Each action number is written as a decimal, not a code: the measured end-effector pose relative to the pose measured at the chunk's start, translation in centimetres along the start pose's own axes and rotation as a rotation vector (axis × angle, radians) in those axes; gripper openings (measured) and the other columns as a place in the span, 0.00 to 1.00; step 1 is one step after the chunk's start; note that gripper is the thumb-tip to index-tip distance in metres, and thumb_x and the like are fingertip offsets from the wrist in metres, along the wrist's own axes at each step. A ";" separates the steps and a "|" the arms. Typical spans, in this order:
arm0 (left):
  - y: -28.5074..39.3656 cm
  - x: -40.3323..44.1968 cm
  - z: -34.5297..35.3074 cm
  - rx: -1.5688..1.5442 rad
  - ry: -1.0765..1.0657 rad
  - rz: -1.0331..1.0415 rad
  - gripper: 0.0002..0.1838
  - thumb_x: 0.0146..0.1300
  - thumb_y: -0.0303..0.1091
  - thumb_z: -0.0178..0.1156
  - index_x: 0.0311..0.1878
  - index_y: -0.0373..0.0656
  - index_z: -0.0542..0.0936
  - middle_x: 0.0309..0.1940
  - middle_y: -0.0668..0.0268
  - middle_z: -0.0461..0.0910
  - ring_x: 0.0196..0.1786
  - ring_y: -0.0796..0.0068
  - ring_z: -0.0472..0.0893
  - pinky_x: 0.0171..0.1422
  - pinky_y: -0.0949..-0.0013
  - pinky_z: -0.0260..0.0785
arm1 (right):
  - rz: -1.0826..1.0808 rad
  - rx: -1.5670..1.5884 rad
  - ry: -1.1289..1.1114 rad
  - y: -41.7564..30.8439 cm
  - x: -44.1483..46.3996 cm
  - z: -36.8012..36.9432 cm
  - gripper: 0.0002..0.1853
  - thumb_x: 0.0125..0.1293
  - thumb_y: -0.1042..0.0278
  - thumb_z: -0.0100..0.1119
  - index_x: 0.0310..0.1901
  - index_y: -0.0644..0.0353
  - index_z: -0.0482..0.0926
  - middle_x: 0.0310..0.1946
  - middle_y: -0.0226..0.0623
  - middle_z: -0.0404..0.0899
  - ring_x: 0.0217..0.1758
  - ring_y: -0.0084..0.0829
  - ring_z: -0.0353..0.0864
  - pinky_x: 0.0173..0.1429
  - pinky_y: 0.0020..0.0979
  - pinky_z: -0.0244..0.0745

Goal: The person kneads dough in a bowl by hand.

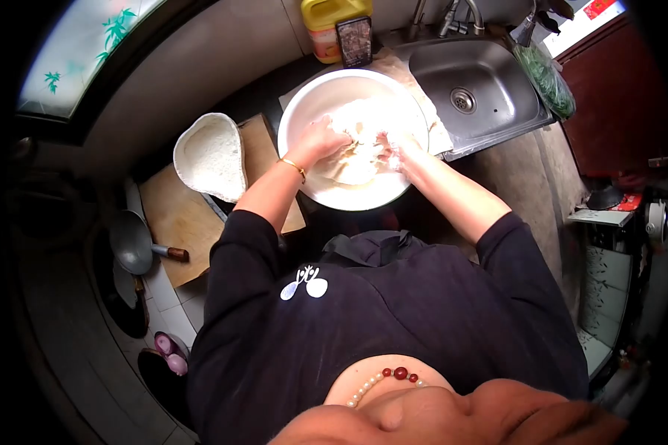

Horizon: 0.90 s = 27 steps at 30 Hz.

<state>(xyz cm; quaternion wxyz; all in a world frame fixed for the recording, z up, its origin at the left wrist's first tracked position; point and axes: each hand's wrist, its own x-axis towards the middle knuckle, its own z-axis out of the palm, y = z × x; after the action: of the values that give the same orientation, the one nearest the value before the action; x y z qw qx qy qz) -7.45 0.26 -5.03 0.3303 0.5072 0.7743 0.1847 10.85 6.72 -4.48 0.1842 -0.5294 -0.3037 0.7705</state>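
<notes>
Both my hands are inside a large white bowl [300, 96] that holds pale, floury dough [356, 159]. My left hand [326, 139] is at the left part of the dough, its fingers curled into it. My right hand [395, 150] is at the right side of the dough, with white flour or dough stuck on it and its fingers partly sunk in. Glare on the bowl washes out the fingertips. Left of the bowl, a bag of white flour [209, 154] stands open on a wooden board [172, 215].
A steel sink [490, 81] is at the right, with a bag of greens [545, 81] beside it. A phone [355, 42] leans on a yellow jug [323, 30] behind the bowl. A ladle [132, 241] and purple onions [172, 354] lie at the left.
</notes>
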 end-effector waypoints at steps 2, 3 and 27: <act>0.6 -0.9 0.1 -0.439 -0.166 -0.132 0.23 0.54 0.41 0.62 0.51 0.37 0.77 0.46 0.54 0.81 0.47 0.61 0.82 0.53 0.63 0.73 | -0.105 -0.027 -0.115 -0.7 1.0 -0.9 0.10 0.62 0.69 0.51 0.44 0.61 0.74 0.35 0.42 0.77 0.36 0.35 0.80 0.38 0.30 0.77; 0.4 -1.0 1.1 -0.613 -0.184 -0.219 0.21 0.56 0.39 0.60 0.51 0.37 0.77 0.45 0.55 0.81 0.46 0.62 0.81 0.50 0.62 0.74 | -0.174 -0.067 -0.153 -1.1 1.2 -0.8 0.09 0.61 0.70 0.53 0.43 0.60 0.74 0.35 0.41 0.77 0.37 0.33 0.79 0.41 0.30 0.77; 0.4 -4.3 -0.9 -0.931 -0.139 -0.359 0.19 0.61 0.37 0.56 0.53 0.39 0.72 0.48 0.62 0.75 0.53 0.66 0.74 0.58 0.56 0.66 | -0.853 -1.483 -0.312 0.7 5.0 6.2 0.11 0.57 0.66 0.56 0.37 0.62 0.83 0.33 0.49 0.82 0.40 0.45 0.82 0.50 0.40 0.75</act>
<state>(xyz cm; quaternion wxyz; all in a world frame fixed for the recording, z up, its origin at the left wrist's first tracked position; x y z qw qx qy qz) -6.71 -3.45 -2.73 0.5989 0.1760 0.6611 0.4163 3.26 7.51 -6.92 0.0211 -0.2420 -0.9216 0.3027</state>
